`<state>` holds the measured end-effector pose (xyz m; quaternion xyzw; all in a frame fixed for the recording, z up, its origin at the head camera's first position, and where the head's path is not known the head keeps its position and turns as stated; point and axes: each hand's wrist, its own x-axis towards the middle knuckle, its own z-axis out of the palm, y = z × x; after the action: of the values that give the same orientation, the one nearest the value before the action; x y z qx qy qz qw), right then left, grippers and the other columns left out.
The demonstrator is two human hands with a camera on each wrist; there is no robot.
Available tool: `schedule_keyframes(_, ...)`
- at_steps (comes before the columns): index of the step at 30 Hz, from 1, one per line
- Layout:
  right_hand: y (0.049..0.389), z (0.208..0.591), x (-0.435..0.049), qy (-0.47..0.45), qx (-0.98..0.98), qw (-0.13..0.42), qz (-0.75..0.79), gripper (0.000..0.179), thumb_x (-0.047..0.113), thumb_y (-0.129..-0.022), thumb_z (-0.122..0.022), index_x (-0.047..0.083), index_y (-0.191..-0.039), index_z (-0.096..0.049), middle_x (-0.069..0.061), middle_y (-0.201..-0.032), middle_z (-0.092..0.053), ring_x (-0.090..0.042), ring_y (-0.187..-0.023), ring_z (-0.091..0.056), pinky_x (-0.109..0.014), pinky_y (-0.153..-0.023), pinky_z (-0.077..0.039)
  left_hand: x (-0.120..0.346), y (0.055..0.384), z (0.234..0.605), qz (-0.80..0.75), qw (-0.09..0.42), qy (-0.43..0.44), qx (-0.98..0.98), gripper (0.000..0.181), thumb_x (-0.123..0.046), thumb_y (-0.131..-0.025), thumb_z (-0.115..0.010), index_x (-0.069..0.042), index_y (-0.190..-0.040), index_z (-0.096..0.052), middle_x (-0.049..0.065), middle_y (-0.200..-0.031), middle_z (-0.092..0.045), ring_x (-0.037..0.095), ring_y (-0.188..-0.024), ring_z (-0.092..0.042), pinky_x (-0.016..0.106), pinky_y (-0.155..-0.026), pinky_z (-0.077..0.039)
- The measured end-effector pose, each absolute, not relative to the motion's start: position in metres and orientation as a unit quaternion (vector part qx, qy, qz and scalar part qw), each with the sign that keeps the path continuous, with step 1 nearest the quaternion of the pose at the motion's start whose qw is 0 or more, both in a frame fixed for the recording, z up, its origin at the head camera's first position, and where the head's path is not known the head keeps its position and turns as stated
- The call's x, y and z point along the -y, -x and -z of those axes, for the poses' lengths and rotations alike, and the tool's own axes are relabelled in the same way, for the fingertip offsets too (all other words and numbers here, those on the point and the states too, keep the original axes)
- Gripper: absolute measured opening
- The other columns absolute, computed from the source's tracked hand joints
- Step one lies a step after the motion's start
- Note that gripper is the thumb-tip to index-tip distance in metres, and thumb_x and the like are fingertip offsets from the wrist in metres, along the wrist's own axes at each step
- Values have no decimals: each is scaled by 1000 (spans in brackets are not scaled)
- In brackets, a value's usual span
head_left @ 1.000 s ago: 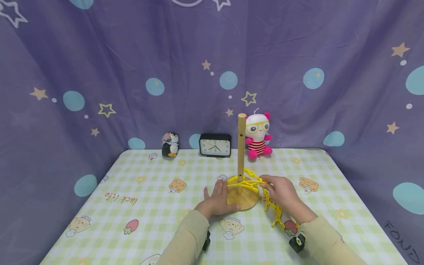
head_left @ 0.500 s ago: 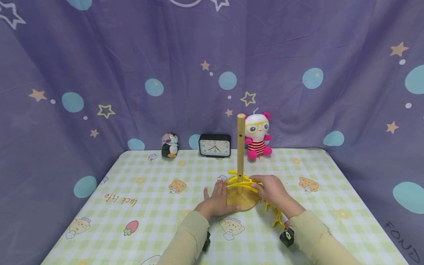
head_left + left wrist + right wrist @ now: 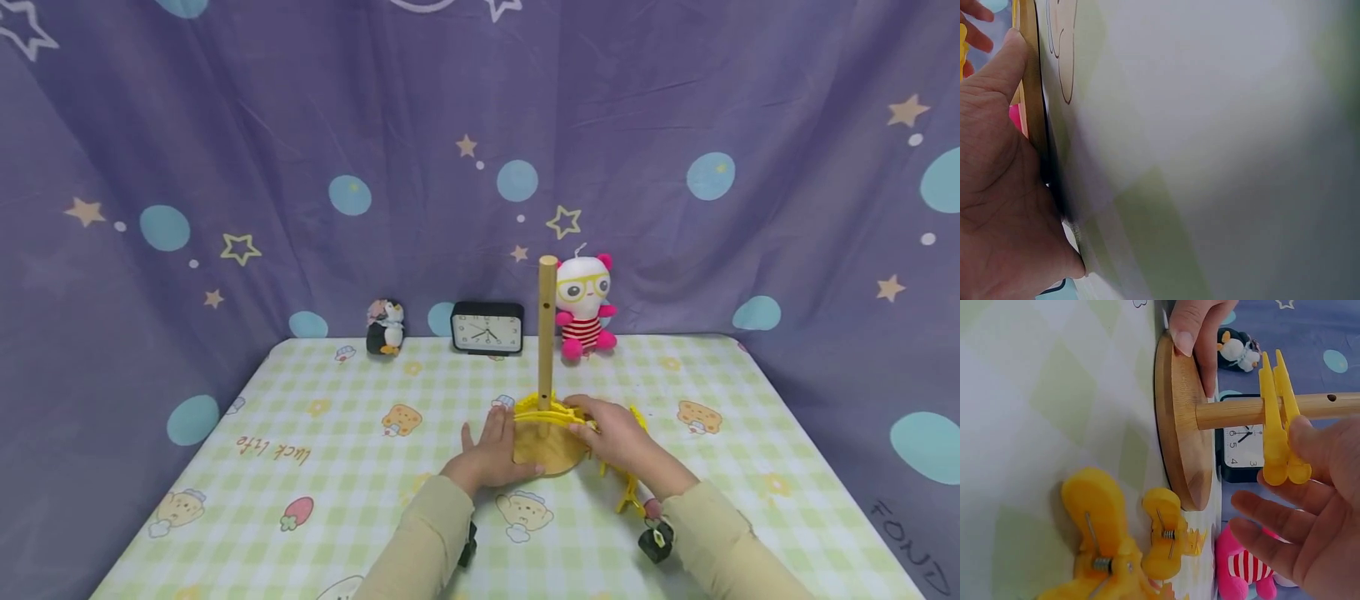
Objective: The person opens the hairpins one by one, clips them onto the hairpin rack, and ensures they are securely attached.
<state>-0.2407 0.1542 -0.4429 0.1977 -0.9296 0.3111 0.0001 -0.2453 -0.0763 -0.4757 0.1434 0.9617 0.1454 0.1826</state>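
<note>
A round wooden base (image 3: 551,454) carries an upright wooden post (image 3: 547,333) with small holes in it. My left hand (image 3: 491,454) rests on the base's left side, its fingers straight along the edge and its thumb on the front rim. At the post's lower part, my right hand (image 3: 618,433) pinches a yellow plastic clip (image 3: 1275,437) between thumb and index finger. Its two long prongs lie across the post in the right wrist view, while the other fingers extend loosely. In the left wrist view, the left thumb (image 3: 1007,69) lies against the base's edge.
Several yellow spring clips (image 3: 1094,506) lie on the checked tablecloth right of the base, partly under the right forearm. Along the back stand a penguin figure (image 3: 386,327), a black clock (image 3: 487,327) and a pink-and-white plush toy (image 3: 585,308) before a purple curtain (image 3: 637,100).
My right hand has moved left to the post with the yellow clip, whose prongs have shifted about the post and drawn closer together. The left hand has stayed on the base.
</note>
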Motion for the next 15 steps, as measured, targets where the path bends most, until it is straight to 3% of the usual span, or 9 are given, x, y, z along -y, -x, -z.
schedule_keyframes(5, 234, 443, -164, -182, 927, -14, -326, 67, 29, -91, -70, 10, -148, -40, -15, -144, -49, -33, -114, -59, -53, -93, -48, 76, 249, 483, -148, 183, -140, -962, 113, -74, -83, -53, -3, -156, -3, 14, -163, 5, 24, -149, 7, 61, -112, 9)
schedule_keyframes(15, 220, 440, -194, -145, 932, -19, -330, 60, 32, -93, -67, 11, -145, -45, -14, -143, -49, -33, -117, -57, -52, -91, -49, 78, 261, 502, -146, 186, -131, -963, 117, -77, -80, -54, -7, -157, 1, 10, -162, 12, 22, -148, 13, 61, -111, 13)
